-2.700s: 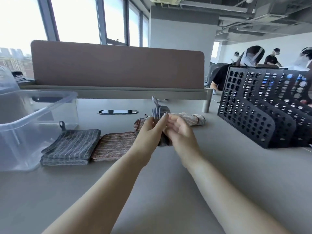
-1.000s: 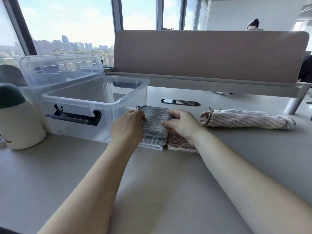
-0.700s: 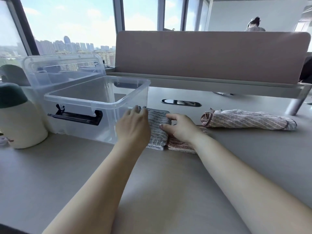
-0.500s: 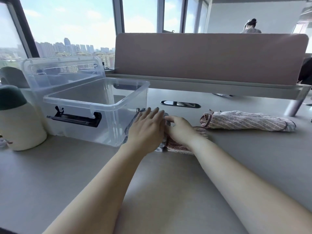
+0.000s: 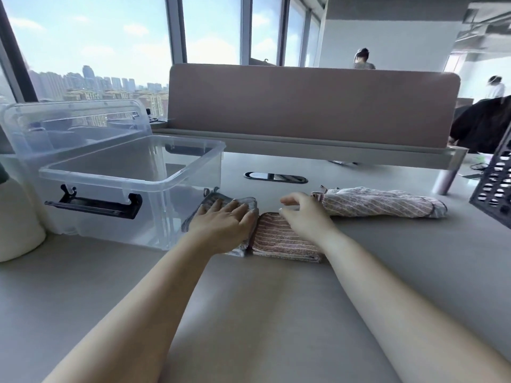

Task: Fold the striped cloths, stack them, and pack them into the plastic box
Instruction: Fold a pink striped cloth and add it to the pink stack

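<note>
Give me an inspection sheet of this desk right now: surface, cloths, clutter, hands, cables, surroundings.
Surface: grey desk, matte.
Job's things: grey striped cloth folded, beside the clear plastic box; brown striped cloth folded, at its right; third striped cloth bunched, unfolded; box holds no cloth.
Clutter: box lid, cream container, black perforated rack.
Hands: left hand flat on the grey cloth; right hand loosely open over the brown cloth.
Cables: nothing seen; one desk cable slot.
Surroundings: desk divider, windows, people beyond.
</note>
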